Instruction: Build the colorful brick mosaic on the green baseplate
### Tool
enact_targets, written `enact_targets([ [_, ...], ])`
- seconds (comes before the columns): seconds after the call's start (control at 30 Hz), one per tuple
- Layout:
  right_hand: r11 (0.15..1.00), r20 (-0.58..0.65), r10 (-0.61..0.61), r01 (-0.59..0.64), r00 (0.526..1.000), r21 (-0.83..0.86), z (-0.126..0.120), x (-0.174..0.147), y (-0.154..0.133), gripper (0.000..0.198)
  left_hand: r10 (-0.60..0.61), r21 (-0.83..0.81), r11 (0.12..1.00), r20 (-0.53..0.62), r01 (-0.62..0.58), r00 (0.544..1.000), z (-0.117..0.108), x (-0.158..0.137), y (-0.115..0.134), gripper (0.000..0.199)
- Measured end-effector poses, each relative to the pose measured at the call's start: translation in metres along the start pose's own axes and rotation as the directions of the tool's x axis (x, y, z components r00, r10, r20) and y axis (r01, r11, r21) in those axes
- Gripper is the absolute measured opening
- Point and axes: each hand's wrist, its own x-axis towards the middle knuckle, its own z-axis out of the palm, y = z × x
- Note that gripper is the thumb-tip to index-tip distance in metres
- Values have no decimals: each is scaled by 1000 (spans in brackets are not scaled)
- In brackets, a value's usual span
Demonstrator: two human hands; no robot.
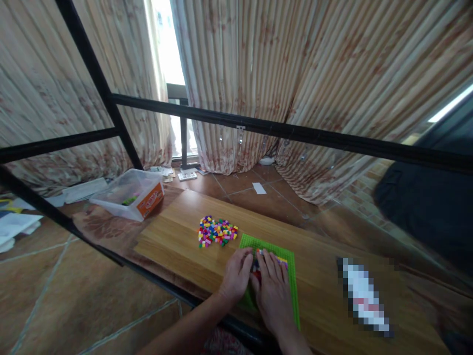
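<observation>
A green building-brick baseplate [294, 283] lies on the wooden board in front of me. Rows of colourful building bricks [283, 260] on it are partly covered by my hands. My right hand [272, 288] lies palm down over these bricks, fingers stretched forward. Beside it, at the plate's left part, my left hand [236, 276] has its fingers bent and close together; what is under its fingertips is hidden. Beyond the plate, to the left, a loose pile of small multicoloured bricks [218, 231] is spread on the board.
The wooden board [177, 231] has a clear plastic box [125, 195] with an orange label past its far left end. A pixelated item [365, 296] lies on the right. Black frame bars [266, 125] cross beyond the board, before long curtains [236, 59].
</observation>
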Motion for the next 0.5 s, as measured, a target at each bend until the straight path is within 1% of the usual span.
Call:
enact_targets([
  [0.07, 1000, -20, 12, -12, 1000, -16, -1, 2, 9, 53, 11, -10, 1000, 10, -11, 1000, -6, 1, 1, 23],
  [0.13, 999, -16, 3, -4, 1000, -35, -3, 5, 18, 52, 33, 14, 999, 18, -34, 999, -18, 3, -2, 22],
  [0.2, 998, 16, -16, 17, 1000, -58, -7, 9, 24, 51, 58, 77, 995, 10, -58, 998, -33, 4, -8, 21],
  [0.27, 996, 40, 3, 0, 999, -89, -9, 14, 24, 48, 84, 153, 985, -4, -83, 996, -49, 4, -15, 22],
  [0.37, 993, 49, 55, -50, 997, -110, -8, 28, 10, 40, 121, 191, 975, -16, -115, 993, -65, 2, -23, 21],
  [0.5, 998, 106, 44, -39, 993, -47, 4, 59, -19, 35, 150, 190, 970, 32, -153, 988, -67, -1, -24, 23],
])
